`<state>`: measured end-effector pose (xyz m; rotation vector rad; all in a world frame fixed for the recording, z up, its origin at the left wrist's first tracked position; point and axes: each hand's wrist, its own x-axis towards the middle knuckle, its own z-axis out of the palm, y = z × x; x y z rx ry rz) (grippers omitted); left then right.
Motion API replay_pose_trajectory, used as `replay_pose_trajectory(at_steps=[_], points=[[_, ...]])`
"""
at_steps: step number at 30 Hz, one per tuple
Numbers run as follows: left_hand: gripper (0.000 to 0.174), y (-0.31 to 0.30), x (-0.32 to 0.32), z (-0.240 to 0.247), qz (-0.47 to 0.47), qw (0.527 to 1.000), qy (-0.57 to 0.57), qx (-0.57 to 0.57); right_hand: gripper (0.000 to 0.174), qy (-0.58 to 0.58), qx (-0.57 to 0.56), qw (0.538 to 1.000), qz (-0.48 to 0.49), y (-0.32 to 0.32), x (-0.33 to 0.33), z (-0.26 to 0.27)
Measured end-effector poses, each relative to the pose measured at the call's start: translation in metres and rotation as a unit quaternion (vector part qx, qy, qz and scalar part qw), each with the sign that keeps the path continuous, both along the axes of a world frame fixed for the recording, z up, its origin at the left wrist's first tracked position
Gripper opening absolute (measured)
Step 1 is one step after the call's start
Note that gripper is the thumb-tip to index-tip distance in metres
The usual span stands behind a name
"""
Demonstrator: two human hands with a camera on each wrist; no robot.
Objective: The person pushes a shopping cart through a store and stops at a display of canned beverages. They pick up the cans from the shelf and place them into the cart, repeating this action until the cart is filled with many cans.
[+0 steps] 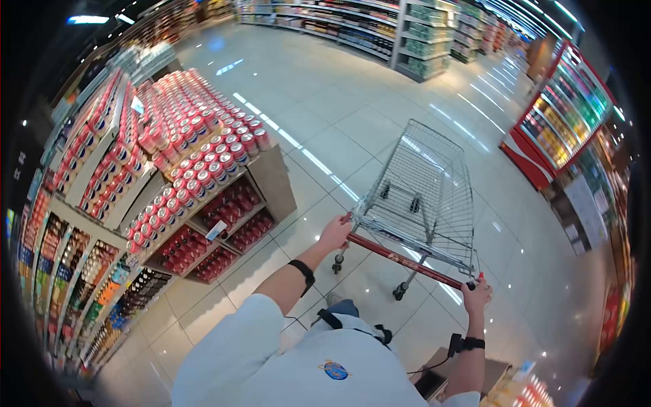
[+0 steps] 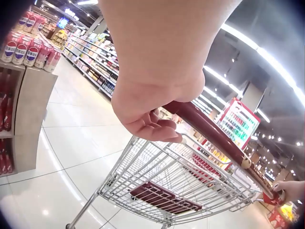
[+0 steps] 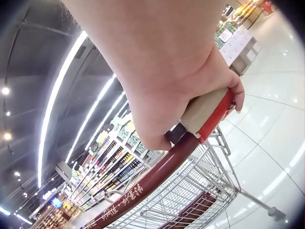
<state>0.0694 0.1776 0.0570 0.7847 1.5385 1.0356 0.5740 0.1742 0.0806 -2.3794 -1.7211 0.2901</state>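
Observation:
A metal wire shopping cart point(image 1: 444, 169) stands in front of the person, its basket showing only bare wire in the head view. My left hand point(image 1: 334, 233) grips the left end of the dark red handle point(image 1: 407, 262), fingers curled under the bar in the left wrist view. At the other end, my right hand point(image 1: 477, 293) holds the handle's corner. The right wrist view shows that hand over a red and beige end piece point(image 3: 208, 114), with white lettering on the bar beside it. A dark red panel point(image 2: 164, 197) sits low in the basket.
To the left rises a display of pink-topped drink cans point(image 1: 203, 163), with a wooden side point(image 1: 274, 183) near the cart. A red drinks fridge point(image 1: 559, 112) stands at the right. Stocked shelves point(image 1: 325, 24) line the far side, across a shiny tiled floor point(image 1: 305, 108).

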Motion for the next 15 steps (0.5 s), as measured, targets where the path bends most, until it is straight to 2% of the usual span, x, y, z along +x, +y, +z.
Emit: replay_pose_trajectory(at_steps=[3,5,8,9,13,15], points=[[0.043,0.047,-0.009,-0.007,0.024,1.0,0.002,0.002,0.078,0.001,-0.004,0.999,0.05,0.059,0.004,-0.009],[0.044,0.081,-0.023,-0.007,0.037,0.999,0.02,0.012,0.074,-0.017,0.032,0.997,0.072,0.098,-0.01,-0.012],[0.046,0.116,-0.032,0.003,0.077,0.996,0.008,0.034,0.074,-0.064,0.016,0.996,0.065,0.166,-0.015,-0.028],[0.046,0.129,-0.035,0.003,0.057,0.998,0.004,0.015,0.074,-0.088,0.009,0.994,0.056,0.186,-0.015,-0.023],[0.048,0.163,-0.038,0.009,0.076,0.997,-0.005,-0.008,0.072,-0.062,-0.015,0.99,0.122,0.278,-0.019,-0.023],[0.05,0.174,-0.037,0.011,0.088,0.996,-0.006,-0.014,0.067,-0.102,-0.012,0.99,0.101,0.324,-0.016,-0.028]])
